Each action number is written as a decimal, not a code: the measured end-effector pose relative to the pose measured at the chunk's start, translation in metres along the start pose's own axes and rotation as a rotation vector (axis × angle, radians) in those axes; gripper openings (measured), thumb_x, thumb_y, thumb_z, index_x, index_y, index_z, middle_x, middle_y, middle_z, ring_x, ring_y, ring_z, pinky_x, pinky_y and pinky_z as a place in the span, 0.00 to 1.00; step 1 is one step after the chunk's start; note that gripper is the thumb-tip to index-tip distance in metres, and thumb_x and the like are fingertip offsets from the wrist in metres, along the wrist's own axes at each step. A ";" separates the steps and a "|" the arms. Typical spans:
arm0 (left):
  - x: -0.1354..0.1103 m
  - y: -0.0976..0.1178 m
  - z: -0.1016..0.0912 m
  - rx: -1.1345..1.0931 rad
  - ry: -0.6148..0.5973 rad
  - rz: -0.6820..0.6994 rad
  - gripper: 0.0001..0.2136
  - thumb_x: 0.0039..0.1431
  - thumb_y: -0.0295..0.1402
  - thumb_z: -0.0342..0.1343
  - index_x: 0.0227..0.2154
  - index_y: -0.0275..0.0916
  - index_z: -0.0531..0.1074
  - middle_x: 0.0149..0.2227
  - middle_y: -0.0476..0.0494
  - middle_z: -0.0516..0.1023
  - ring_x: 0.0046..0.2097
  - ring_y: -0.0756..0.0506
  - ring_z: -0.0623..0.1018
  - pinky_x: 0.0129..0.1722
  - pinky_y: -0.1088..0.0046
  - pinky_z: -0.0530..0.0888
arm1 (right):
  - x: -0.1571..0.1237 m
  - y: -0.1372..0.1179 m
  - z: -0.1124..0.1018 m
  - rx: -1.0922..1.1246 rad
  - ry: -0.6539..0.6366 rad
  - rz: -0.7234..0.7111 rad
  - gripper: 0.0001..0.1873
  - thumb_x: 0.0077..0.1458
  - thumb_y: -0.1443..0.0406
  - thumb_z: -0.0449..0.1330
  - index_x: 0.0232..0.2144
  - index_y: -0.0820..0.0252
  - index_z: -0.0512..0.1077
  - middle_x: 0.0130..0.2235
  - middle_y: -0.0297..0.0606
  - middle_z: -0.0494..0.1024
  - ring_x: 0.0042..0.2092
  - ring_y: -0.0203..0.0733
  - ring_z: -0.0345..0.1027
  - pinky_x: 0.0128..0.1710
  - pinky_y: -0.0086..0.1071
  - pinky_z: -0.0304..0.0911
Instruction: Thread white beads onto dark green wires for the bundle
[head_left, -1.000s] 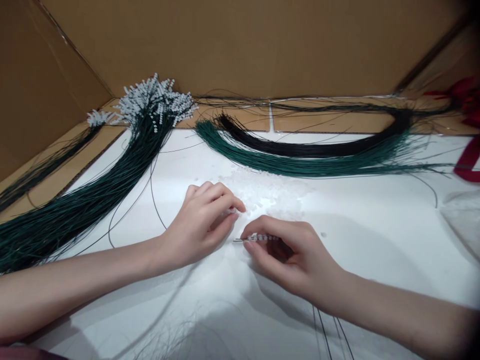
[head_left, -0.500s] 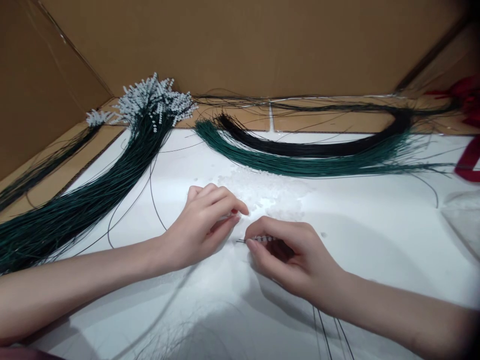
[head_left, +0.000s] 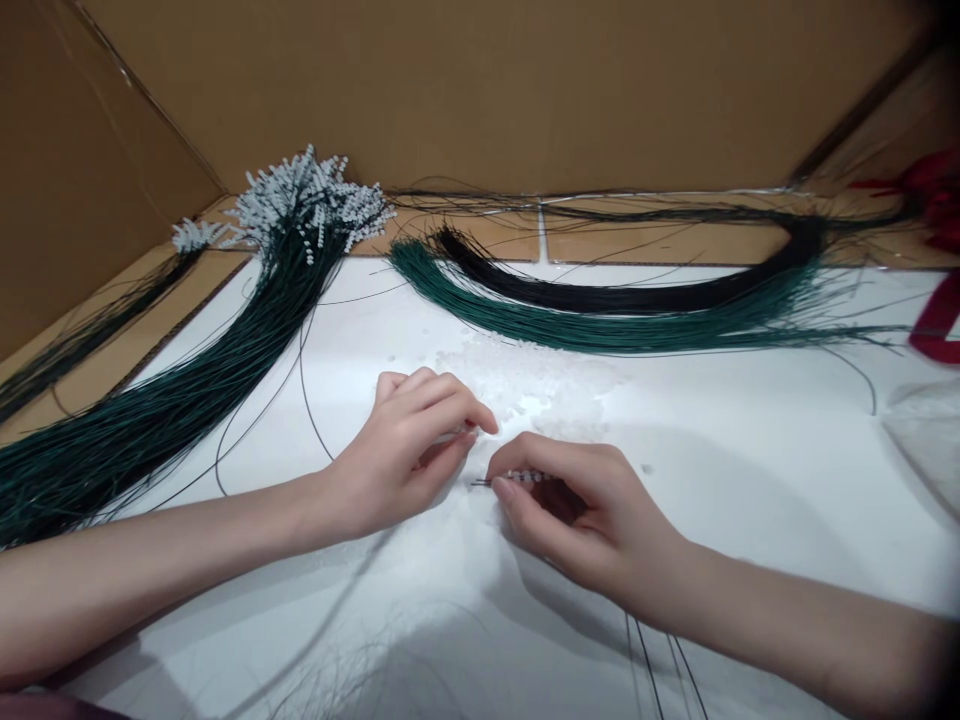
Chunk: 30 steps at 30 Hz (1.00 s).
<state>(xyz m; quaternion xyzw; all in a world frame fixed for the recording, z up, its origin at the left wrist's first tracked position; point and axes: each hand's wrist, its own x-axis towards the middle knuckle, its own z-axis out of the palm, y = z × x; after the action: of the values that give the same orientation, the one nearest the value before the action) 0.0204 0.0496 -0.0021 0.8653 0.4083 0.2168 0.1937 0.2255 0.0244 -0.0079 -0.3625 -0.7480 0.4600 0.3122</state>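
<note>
My right hand [head_left: 589, 510] pinches thin dark wires threaded with small white beads [head_left: 531, 477]. The bare wire tips poke out to the left of the thumb and forefinger, and the lower ends [head_left: 651, 665] of the wires hang out beneath the wrist. Just left of those tips is my left hand [head_left: 420, 440], its thumb and forefinger drawn close together. Whatever sits between them is too small to make out. Loose translucent white beads [head_left: 517, 370] lie scattered over the white surface [head_left: 750, 420] just beyond both hands.
A thick bundle of dark green wires [head_left: 225, 350] with white beaded tips lies at left, a smaller bundle [head_left: 97, 320] beside it. Green wires [head_left: 600, 330] and black wires [head_left: 637, 298] curve along the back. Cardboard walls [head_left: 480, 90] enclose the space. Red ribbon [head_left: 937, 320] lies at right.
Almost nothing differs. The right fingertips and the wire tips have shifted very slightly left, and the left hand stays in place.
</note>
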 end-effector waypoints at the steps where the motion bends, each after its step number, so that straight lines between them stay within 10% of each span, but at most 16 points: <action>1: 0.000 0.000 0.001 0.005 0.000 0.004 0.09 0.63 0.23 0.49 0.40 0.43 0.71 0.39 0.49 0.74 0.42 0.47 0.70 0.43 0.64 0.56 | 0.000 0.000 0.000 -0.001 -0.001 0.000 0.06 0.59 0.72 0.55 0.30 0.60 0.67 0.22 0.24 0.58 0.23 0.26 0.50 0.23 0.23 0.48; 25: -0.004 0.002 -0.002 0.011 0.054 0.158 0.08 0.62 0.25 0.46 0.38 0.41 0.70 0.36 0.45 0.74 0.38 0.46 0.70 0.40 0.62 0.57 | 0.002 -0.003 0.000 0.014 -0.009 0.019 0.05 0.59 0.70 0.54 0.30 0.60 0.68 0.21 0.25 0.59 0.22 0.28 0.50 0.22 0.24 0.49; 30: -0.006 0.004 -0.009 -0.109 0.232 0.266 0.03 0.59 0.29 0.51 0.35 0.41 0.66 0.29 0.47 0.73 0.32 0.46 0.72 0.37 0.61 0.61 | 0.001 -0.004 -0.002 0.098 0.038 0.100 0.06 0.59 0.70 0.54 0.29 0.60 0.67 0.21 0.26 0.60 0.22 0.28 0.52 0.21 0.24 0.49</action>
<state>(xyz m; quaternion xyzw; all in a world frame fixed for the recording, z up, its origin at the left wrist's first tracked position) 0.0145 0.0437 0.0063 0.8690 0.2975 0.3610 0.1616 0.2253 0.0249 -0.0032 -0.3921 -0.6995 0.5042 0.3203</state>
